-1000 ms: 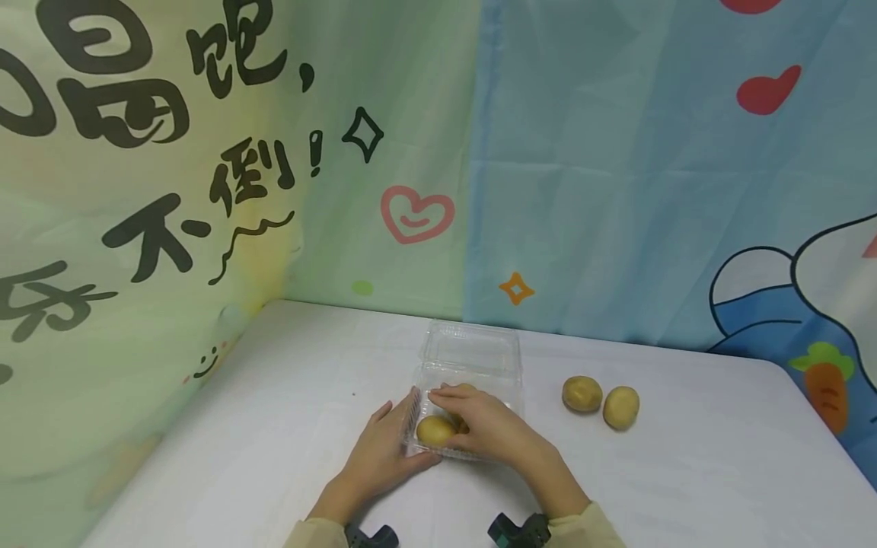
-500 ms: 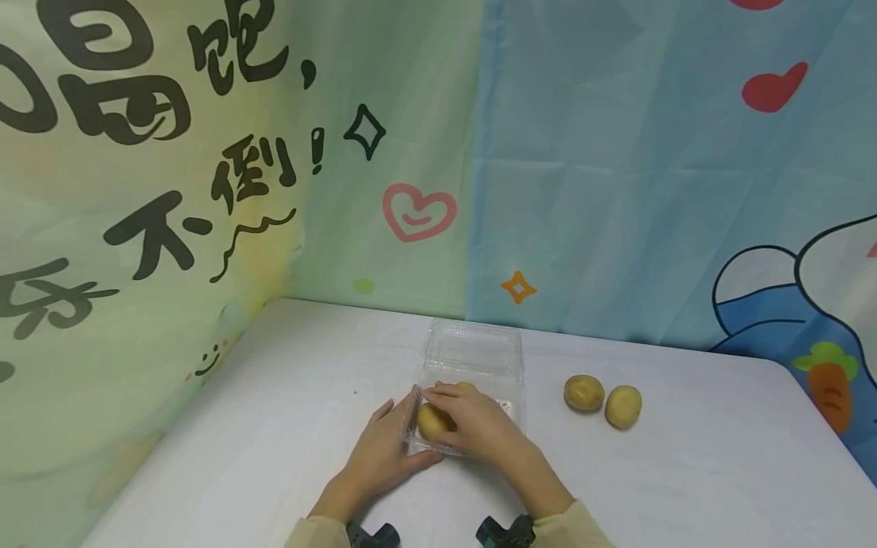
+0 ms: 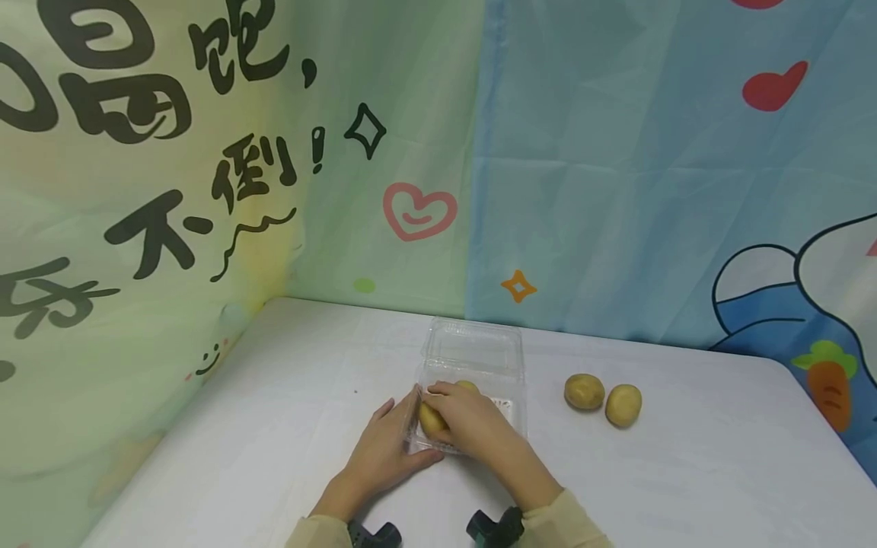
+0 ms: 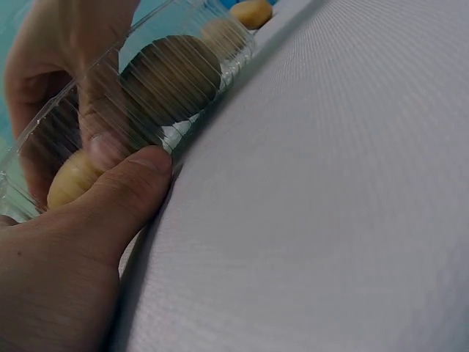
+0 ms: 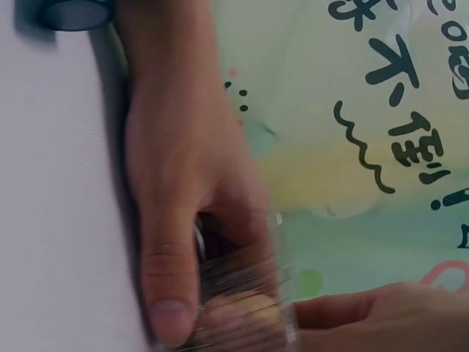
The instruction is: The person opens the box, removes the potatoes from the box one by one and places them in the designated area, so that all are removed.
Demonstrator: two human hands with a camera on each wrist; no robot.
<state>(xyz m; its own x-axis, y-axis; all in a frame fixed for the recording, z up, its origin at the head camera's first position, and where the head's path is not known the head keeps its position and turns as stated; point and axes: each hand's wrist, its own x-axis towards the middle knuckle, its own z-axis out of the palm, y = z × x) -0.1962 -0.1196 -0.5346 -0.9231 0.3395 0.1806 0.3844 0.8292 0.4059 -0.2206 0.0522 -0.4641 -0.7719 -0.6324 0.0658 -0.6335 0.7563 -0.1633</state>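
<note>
Here, just below the middle of the frame, the right hand (image 3: pixel 469 422) pinches a yellow-brown, oval potato (image 3: pixel 430 419) between thumb and fingers inside a clear, ridged plastic container (image 3: pixel 500 380). This potato sits against or just beside the container's left wall; whether it touches the floor cannot be told. Its visible part slants from upper left to lower right, but fingers hide the rest, so its full long axis is uncertain.

The left hand (image 3: pixel 380 449) is spread around the near left corner, fingers along the left wall, thumb on the near wall, so plastic separates it from the potato.

A second potato (image 3: pixel 469 386) shows behind the right hand's fingers. Right of centre, the right hand is nearer to two yellow potatoes on the white table (image 3: pixel 685 457): one lying crosswise (image 3: pixel 584 392), the other more up-and-down (image 3: pixel 623 406).
</note>
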